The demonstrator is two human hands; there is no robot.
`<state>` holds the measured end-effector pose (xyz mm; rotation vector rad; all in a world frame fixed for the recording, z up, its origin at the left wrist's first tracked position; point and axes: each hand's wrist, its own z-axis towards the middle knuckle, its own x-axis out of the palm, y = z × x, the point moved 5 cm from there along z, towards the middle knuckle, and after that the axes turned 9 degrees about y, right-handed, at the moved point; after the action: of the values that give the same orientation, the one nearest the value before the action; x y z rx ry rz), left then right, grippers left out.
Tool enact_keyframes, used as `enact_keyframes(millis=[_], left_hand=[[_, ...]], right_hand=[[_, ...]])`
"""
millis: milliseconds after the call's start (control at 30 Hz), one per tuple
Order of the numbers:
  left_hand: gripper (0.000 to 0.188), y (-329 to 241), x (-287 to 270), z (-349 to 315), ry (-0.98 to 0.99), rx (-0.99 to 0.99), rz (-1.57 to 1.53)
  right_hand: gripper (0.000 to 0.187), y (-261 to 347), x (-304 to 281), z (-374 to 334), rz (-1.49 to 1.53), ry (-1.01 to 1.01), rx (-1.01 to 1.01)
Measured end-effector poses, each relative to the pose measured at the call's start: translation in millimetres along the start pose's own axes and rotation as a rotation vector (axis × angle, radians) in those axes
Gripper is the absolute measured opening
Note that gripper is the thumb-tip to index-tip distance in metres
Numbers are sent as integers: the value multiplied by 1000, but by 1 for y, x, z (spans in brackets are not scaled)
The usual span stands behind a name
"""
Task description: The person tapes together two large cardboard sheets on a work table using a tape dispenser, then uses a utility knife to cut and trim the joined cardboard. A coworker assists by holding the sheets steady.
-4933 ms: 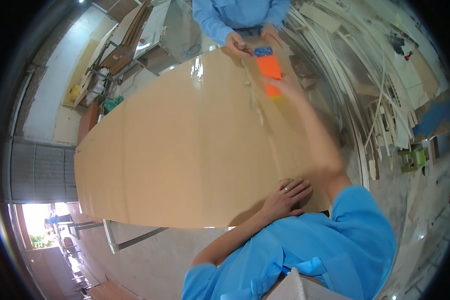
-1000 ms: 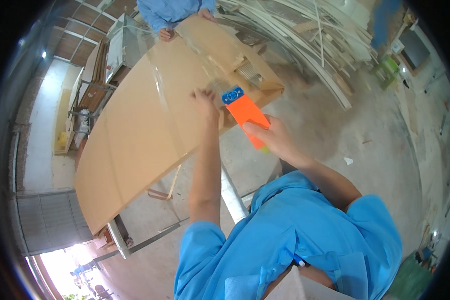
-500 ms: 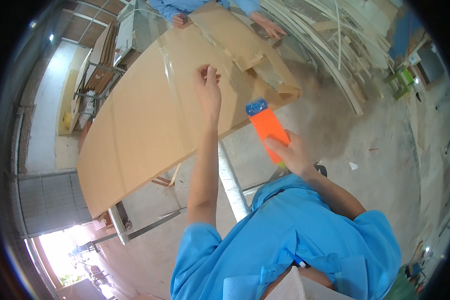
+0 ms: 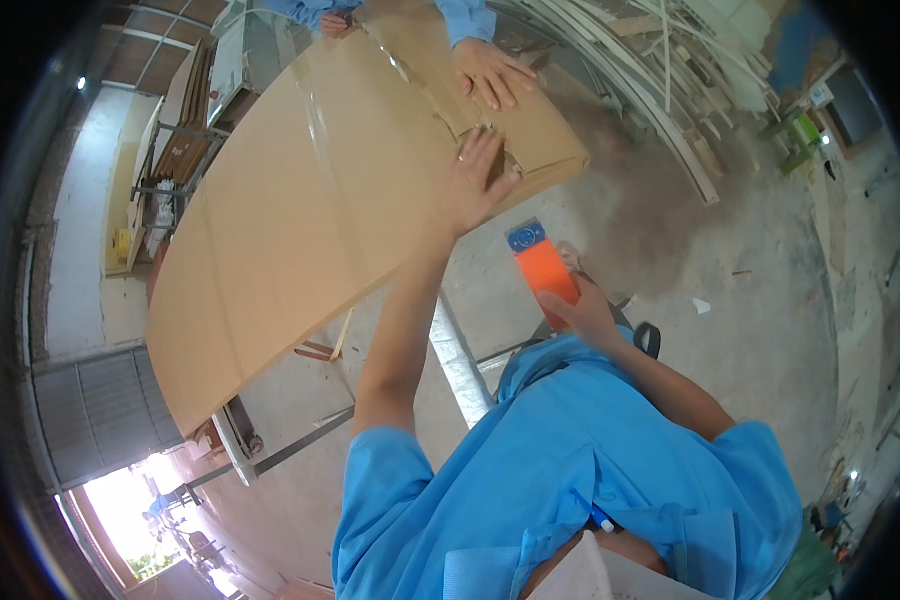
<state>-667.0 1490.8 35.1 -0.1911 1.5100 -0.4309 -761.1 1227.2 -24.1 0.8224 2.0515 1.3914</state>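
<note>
A large brown cardboard-wrapped panel (image 4: 270, 210) lies across supports in front of me. My left hand (image 4: 478, 185) rests on its folded flap near the right end, fingers spread and pressing the cardboard down. Off the panel's near right edge, my right hand (image 4: 582, 312) is closed around an orange tape dispenser (image 4: 547, 280) with a blue, toothed head. A co-worker's hand (image 4: 492, 72) lies flat on the same folded end, just beyond my left hand. The co-worker's other hand (image 4: 334, 24) is at the panel's far edge.
Below the panel runs a pale metal support bar (image 4: 457, 360). Long pale strips and boards (image 4: 660, 110) are piled at the far right. Brown panels lean on a rack (image 4: 175, 125) at the left. A white scrap (image 4: 702, 306) lies on the floor.
The raised end flap has been folded down over the ribbed opening. My left hand moved right and down onto it, and the co-worker's hand came onto it. The dispenser shifted slightly right and nearer.
</note>
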Motion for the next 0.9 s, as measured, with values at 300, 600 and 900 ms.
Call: enact_keyframes(millis=[300, 600, 900], left_hand=[[112, -14, 20, -19, 93, 38, 239], [105, -15, 28, -18, 78, 44, 301], [90, 42, 23, 28, -101, -248, 91]], right_hand=[[72, -20, 3, 21, -14, 37, 69], [67, 0, -16, 61, -849, -18, -21], [55, -25, -125, -33, -14, -2, 386]])
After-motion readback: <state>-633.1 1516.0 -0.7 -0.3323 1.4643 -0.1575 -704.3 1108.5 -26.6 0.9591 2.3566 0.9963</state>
